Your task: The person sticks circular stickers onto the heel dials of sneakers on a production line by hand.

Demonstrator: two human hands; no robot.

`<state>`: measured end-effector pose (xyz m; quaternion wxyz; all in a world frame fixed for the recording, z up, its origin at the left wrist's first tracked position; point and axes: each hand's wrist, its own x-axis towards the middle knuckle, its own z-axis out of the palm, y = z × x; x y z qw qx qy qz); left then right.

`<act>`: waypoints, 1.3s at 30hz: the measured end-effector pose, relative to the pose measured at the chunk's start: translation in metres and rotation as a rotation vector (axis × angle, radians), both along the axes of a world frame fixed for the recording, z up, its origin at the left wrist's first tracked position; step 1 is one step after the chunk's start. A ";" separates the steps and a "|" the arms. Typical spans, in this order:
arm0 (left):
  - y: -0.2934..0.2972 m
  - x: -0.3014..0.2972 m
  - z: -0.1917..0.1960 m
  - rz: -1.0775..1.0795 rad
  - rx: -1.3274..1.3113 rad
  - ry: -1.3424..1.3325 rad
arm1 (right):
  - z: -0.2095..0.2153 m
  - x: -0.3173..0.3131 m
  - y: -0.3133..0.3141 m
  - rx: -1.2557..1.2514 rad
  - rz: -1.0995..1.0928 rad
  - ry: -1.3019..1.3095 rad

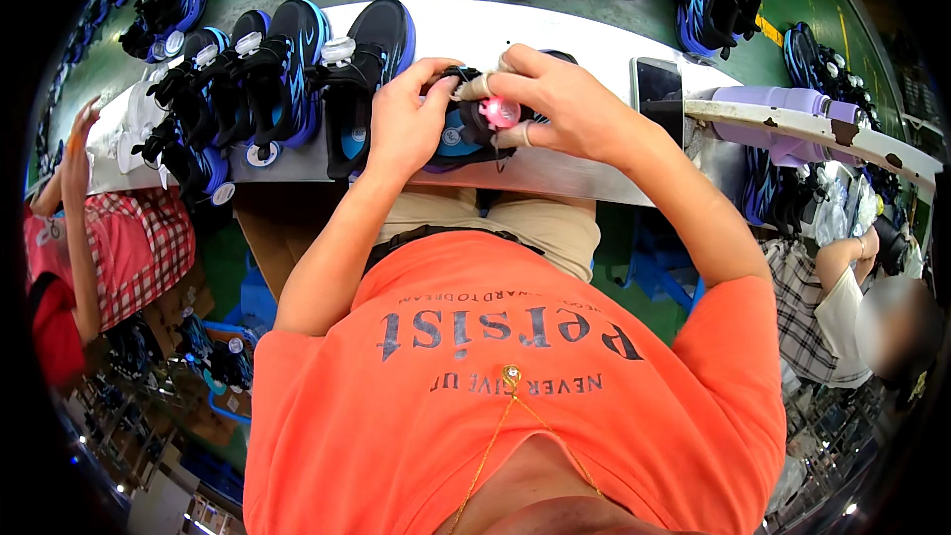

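Note:
A black sneaker with a light blue insole lies in front of me at the near side of the white bench. A clear round piece on it glows pink-red. My left hand is closed, thumb and forefinger pinching the shoe's dark upper edge. Bent around the glowing piece, my right hand grips the strap area; pale coverings wrap some of its fingers. The exact part pinched is partly hidden by the fingers. Just left of my left hand stands another black sneaker with a blue-purple sole.
Several black-and-blue sneakers line the bench to the left. On the right lie a phone-like dark device and lilac containers behind a chipped white rail. Co-workers' arms show at left and right. More shoes stand on the green surface beyond.

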<state>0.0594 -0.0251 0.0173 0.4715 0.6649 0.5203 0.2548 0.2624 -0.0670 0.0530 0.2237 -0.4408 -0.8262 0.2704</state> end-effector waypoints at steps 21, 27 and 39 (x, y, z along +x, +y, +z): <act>-0.001 -0.014 0.036 -0.371 -0.371 0.031 | -0.004 -0.015 -0.017 -0.177 -0.388 0.314; -0.003 -0.015 0.028 -0.352 -0.431 -0.067 | -0.007 -0.028 -0.019 -0.139 -0.518 0.192; -0.018 -0.086 0.041 0.226 0.322 0.097 | 0.015 0.007 0.026 -0.098 -0.301 -0.046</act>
